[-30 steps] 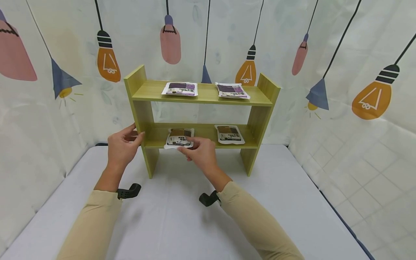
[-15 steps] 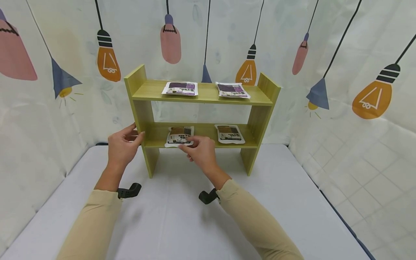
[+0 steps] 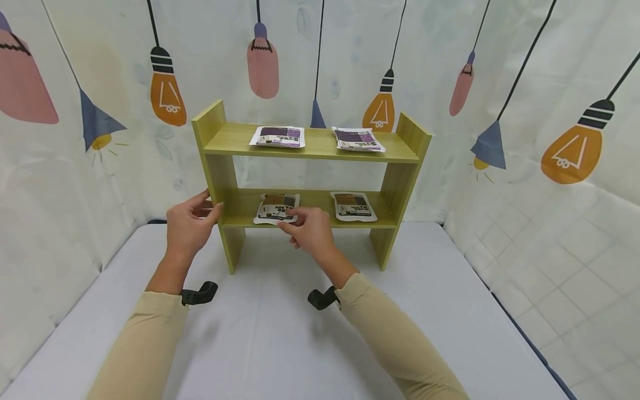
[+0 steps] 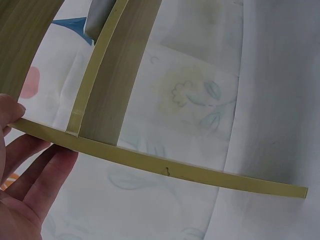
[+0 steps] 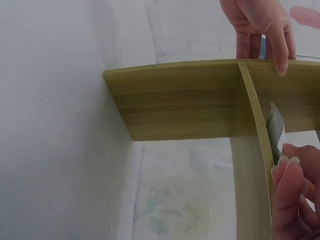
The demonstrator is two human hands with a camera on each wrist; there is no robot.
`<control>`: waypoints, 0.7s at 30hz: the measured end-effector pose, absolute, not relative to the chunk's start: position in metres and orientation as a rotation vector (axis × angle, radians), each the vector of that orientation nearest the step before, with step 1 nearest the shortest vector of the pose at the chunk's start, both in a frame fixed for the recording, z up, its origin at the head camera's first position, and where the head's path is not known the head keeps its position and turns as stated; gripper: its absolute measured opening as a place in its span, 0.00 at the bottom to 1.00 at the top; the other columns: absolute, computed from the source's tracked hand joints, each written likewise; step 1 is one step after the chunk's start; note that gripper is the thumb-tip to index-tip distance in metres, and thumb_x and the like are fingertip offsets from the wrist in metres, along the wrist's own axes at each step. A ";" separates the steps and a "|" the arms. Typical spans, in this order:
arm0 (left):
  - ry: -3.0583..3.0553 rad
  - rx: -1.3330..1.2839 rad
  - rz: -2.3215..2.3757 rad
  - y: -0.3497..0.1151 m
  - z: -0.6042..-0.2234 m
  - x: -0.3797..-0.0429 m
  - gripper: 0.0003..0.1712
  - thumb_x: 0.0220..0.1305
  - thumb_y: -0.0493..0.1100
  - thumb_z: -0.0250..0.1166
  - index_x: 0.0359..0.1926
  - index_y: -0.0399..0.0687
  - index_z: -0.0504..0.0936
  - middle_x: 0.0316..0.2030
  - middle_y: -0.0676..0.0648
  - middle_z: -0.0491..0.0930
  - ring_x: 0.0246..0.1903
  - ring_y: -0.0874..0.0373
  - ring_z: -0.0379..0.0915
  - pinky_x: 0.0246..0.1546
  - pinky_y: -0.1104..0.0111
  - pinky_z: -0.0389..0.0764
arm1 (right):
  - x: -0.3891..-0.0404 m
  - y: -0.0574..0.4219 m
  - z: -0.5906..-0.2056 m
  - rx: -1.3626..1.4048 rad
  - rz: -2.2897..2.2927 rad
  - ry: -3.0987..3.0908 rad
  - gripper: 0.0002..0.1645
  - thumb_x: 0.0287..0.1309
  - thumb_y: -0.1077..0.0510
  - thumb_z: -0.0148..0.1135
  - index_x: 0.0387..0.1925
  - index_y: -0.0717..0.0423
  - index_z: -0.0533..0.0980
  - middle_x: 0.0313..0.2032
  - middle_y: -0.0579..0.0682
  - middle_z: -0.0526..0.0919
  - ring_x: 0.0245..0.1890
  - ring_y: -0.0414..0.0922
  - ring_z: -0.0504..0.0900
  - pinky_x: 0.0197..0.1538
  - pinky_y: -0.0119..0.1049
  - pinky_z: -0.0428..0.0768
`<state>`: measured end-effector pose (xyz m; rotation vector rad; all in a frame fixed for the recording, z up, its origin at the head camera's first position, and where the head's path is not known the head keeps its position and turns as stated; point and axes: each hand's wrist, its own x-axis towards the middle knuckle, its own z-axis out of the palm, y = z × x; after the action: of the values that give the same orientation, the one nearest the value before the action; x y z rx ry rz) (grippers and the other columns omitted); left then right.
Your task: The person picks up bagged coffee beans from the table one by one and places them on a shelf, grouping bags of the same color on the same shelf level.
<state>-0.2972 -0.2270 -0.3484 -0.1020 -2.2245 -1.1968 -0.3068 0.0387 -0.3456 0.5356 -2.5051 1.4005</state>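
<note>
A small two-tier wooden shelf (image 3: 312,152) stands on the white table. My left hand (image 3: 189,229) grips its left side panel (image 4: 145,161), thumb on the inner side and fingers on the outer, as the left wrist view shows. On the lower board lies a flat white-edged packet (image 3: 276,208) with a brown and black label. My right hand (image 3: 316,234) pinches this packet's front right corner between thumb and fingers. From the right wrist view, the packet's edge (image 5: 275,129) rises slightly over the board beside the fingertips (image 5: 289,172). Its underside is hidden.
A similar packet (image 3: 353,206) lies at the right of the lower board. Two purple-labelled packets, one on the left (image 3: 277,136) and one on the right (image 3: 357,139), lie on the top board. Patterned cloth (image 3: 340,33) hangs behind the shelf.
My right hand has moved slightly up and to the right, and the pinched packet has shifted a little farther back onto the lower board. My left hand has stayed in place.
</note>
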 end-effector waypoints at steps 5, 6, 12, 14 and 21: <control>-2.228 -0.100 -1.195 -0.227 -0.349 -0.297 0.30 0.71 0.52 0.65 0.70 0.52 0.75 0.50 0.35 0.87 0.43 0.40 0.85 0.32 0.91 0.74 | -0.309 0.039 -0.344 0.528 1.400 -2.512 0.20 0.59 0.51 0.75 0.50 0.54 0.86 0.19 0.48 0.84 0.11 0.41 0.79 0.20 0.34 0.82; -2.226 -0.102 -1.195 -0.227 -0.348 -0.297 0.30 0.71 0.52 0.65 0.70 0.52 0.75 0.50 0.35 0.87 0.43 0.40 0.85 0.32 0.91 0.74 | -0.309 0.039 -0.343 0.526 1.400 -2.509 0.19 0.58 0.51 0.75 0.50 0.54 0.87 0.19 0.48 0.84 0.11 0.41 0.79 0.19 0.34 0.81; -2.225 -0.102 -1.198 -0.227 -0.349 -0.297 0.30 0.71 0.52 0.65 0.70 0.51 0.75 0.50 0.34 0.87 0.44 0.39 0.85 0.33 0.91 0.73 | -0.310 0.037 -0.341 0.502 1.392 -2.514 0.18 0.59 0.51 0.75 0.49 0.54 0.87 0.19 0.47 0.85 0.11 0.44 0.80 0.17 0.34 0.81; -2.225 -0.102 -1.200 -0.227 -0.349 -0.297 0.30 0.71 0.52 0.65 0.70 0.52 0.75 0.50 0.35 0.87 0.44 0.39 0.86 0.33 0.91 0.73 | -0.310 0.036 -0.341 0.496 1.383 -2.518 0.18 0.58 0.51 0.75 0.49 0.54 0.87 0.20 0.47 0.85 0.12 0.46 0.81 0.17 0.34 0.81; -2.230 -0.101 -1.203 -0.227 -0.349 -0.297 0.30 0.71 0.52 0.65 0.71 0.53 0.75 0.50 0.35 0.87 0.44 0.39 0.86 0.32 0.91 0.73 | -0.311 0.034 -0.339 0.476 1.374 -2.524 0.17 0.59 0.53 0.75 0.48 0.54 0.87 0.20 0.47 0.84 0.13 0.44 0.82 0.18 0.33 0.81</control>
<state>-0.2974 -0.2272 -0.3490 -0.1009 -2.2299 -1.2027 -0.3114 0.0344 -0.3392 0.4765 -2.5242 1.3743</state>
